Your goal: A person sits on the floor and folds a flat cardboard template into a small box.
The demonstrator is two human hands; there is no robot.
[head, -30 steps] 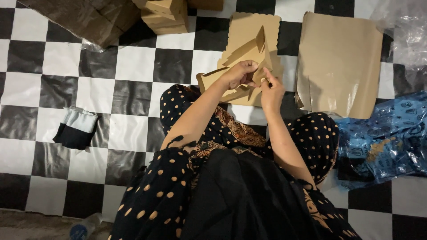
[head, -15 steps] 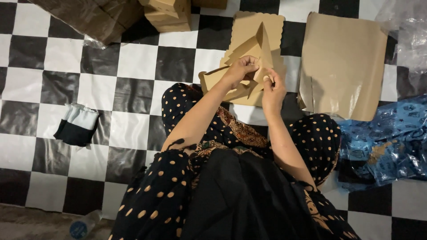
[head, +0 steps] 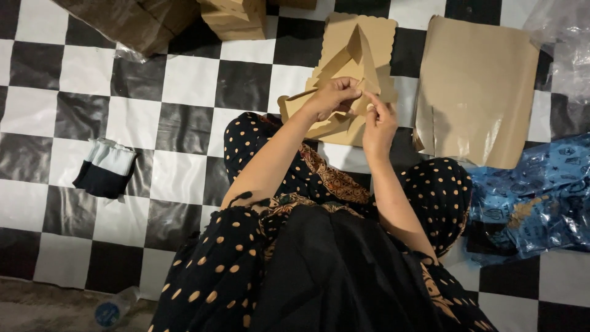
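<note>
Above my lap I hold a partly folded brown cardboard box blank (head: 344,80) with a pointed flap standing up. My left hand (head: 332,98) grips its middle from the left, fingers curled over a fold. My right hand (head: 380,123) pinches a flap on its right side, thumb and fingers closed on the card. Both hands touch the same piece. A flat brown blank with a scalloped edge (head: 381,31) lies on the floor just behind it.
A stack of flat brown sheets (head: 476,92) lies at right. Folded brown boxes (head: 236,15) and a wrapped bundle (head: 123,21) sit at the top. Blue plastic packaging (head: 534,197) is at right, a folded cloth (head: 104,169) at left, on the black-and-white checkered floor (head: 184,92).
The hands and the cardboard piece have shifted slightly upward and the pointed flap stands a little more upright; both hands keep their grip.
</note>
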